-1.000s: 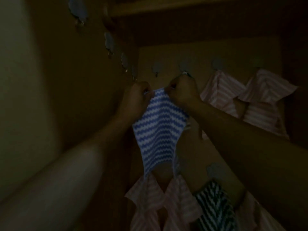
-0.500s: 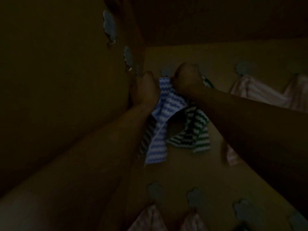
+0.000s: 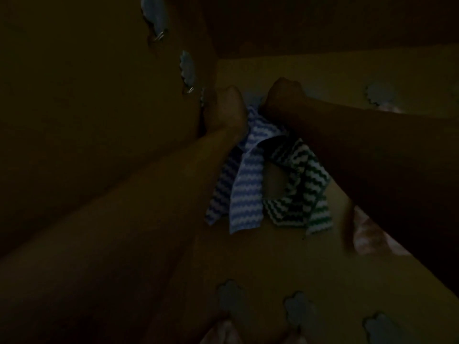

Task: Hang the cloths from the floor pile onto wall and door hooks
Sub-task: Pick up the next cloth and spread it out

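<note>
Though the light is very dim, both arms show reaching up and away toward the corner where a dark left wall (image 3: 87,120) meets a yellowish far wall (image 3: 335,78). The left hand (image 3: 227,109) is raised at the top edge of a blue cloth (image 3: 248,184), its fingers closed against the fabric as if pinching it, though the fingertips themselves are hidden. The right hand (image 3: 285,98) is curled into a fist just right of it, at the same top edge; what its fingers pinch cannot be made out, since the grip is turned away. The blue cloth, striped in wavy white lines, hangs down from between the two hands against the far wall. Just right of it, and partly behind it, hangs a green cloth (image 3: 300,189) with the same wavy stripes, its top hidden under the right forearm. A pink cloth (image 3: 367,237) shows below that forearm, further right. Cloud-shaped hooks run along the left wall, one (image 3: 155,18) high up and another (image 3: 188,70) lower and nearer the corner, each with a small metal prong. More cloud hooks sit on the far wall: one (image 3: 381,95) at upper right and a row of three (image 3: 299,309) near the bottom edge.
</note>
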A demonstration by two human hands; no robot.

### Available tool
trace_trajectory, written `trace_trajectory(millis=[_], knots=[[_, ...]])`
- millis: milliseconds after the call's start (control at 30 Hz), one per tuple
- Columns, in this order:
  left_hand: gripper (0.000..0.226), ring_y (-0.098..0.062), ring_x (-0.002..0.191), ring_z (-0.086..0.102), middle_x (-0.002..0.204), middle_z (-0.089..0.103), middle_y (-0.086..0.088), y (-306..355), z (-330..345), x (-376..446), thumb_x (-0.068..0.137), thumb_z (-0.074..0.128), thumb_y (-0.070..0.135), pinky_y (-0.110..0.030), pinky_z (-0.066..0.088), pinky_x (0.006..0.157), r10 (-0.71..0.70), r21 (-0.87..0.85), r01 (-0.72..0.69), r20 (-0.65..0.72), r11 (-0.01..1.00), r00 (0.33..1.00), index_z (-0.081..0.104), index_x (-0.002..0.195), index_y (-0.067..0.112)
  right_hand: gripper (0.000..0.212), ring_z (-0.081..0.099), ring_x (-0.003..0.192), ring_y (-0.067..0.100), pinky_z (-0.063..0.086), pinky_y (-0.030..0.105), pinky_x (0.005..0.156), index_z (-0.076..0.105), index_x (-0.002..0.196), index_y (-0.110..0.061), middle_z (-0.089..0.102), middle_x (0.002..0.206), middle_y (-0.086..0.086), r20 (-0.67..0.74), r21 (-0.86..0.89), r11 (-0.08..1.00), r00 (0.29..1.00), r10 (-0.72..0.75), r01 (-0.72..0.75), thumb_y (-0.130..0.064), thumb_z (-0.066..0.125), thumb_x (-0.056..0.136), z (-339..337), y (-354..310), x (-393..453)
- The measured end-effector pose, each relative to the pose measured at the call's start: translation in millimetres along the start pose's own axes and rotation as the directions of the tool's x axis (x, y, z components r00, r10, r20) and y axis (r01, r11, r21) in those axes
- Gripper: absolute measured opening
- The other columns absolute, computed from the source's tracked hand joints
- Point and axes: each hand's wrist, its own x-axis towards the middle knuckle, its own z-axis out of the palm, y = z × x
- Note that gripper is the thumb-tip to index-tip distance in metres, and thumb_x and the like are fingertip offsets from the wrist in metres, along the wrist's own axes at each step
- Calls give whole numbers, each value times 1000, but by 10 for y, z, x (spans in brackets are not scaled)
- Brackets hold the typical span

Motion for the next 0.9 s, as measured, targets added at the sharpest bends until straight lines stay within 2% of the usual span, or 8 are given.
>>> trace_trajectory(millis=[67, 133, 267, 333, 500, 633, 767, 900], knots=[[38, -15, 79, 43, 110, 62, -15, -33, -27, -82, 104, 36, 12, -24, 33, 68, 15, 18, -16, 48, 1000, 999, 42, 67, 16, 38, 49, 123, 30, 38, 35, 102, 51, 128, 1, 50, 135, 19, 39, 23, 1000, 999, -1, 0, -26, 43, 103, 14, 11, -83], [35, -18, 82, 49, 110, 61, -16, -89, -60, -168, 104, 37, 14, -27, 36, 66, 6, 30, -8, 66, 1000, 998, 51, 72, 11, 34, 50, 122, 31, 38, 34, 101, 55, 123, 2, 52, 134, 19, 42, 28, 1000, 999, -9, 8, -23, 47, 101, 44, 37, -185], [30, -17, 76, 49, 103, 63, -14, -130, -200, -377, 103, 43, 16, -27, 36, 61, -31, 70, 25, 90, 997, 995, 56, 77, 8, 20, 56, 113, 31, 43, 31, 85, 59, 86, -3, 58, 124, 20, -12, 93, 996, 1000, 20, -19, -17, 52, 98, 64, 50, -467], [37, -16, 67, 47, 97, 64, -15, -131, -297, -502, 101, 47, 12, -26, 34, 52, -52, 98, 41, 113, 994, 992, 45, 64, 14, 20, 57, 111, 31, 44, 31, 82, 62, 94, 0, 59, 122, 21, -28, 139, 990, 999, 37, -33, -17, 53, 98, 41, 45, -615], [24, -27, 82, 61, 98, 65, -18, -114, -609, -840, 100, 45, 10, -28, 37, 59, -93, 115, 74, 166, 991, 982, 64, 90, 0, 21, 56, 111, 28, 39, 26, 80, 56, 83, -8, 58, 124, 18, -17, 204, 977, 997, 72, -67, -16, 49, 101, -14, 53, -962], [27, -25, 82, 59, 101, 67, -18, -85, -934, -1122, 101, 44, 11, -25, 32, 55, -56, 117, 26, 262, 993, 963, 63, 84, 3, 25, 54, 116, 28, 41, 27, 86, 57, 120, -1, 55, 130, 18, -18, 289, 951, 992, 125, -114, -13, 47, 101, -56, 72, -1223], [25, -29, 88, 60, 105, 66, -21, 1, -1216, -1378, 99, 45, 11, -32, 38, 65, -71, 124, 34, 306, 992, 949, 65, 98, -4, 32, 48, 123, 30, 38, 32, 99, 50, 129, 0, 49, 137, 19, 0, 331, 937, 993, 121, -115, -17, 44, 102, -128, 49, -1500], [22, -34, 100, 62, 112, 65, -20, 45, -1385, -1580, 95, 51, 11, -33, 45, 70, -106, 162, 46, 384, 986, 917, 63, 110, 1, 31, 53, 118, 31, 43, 33, 94, 55, 124, 1, 54, 131, 20, 54, 361, 925, 993, 106, -119, -17, 45, 101, -196, 85, -1834]])
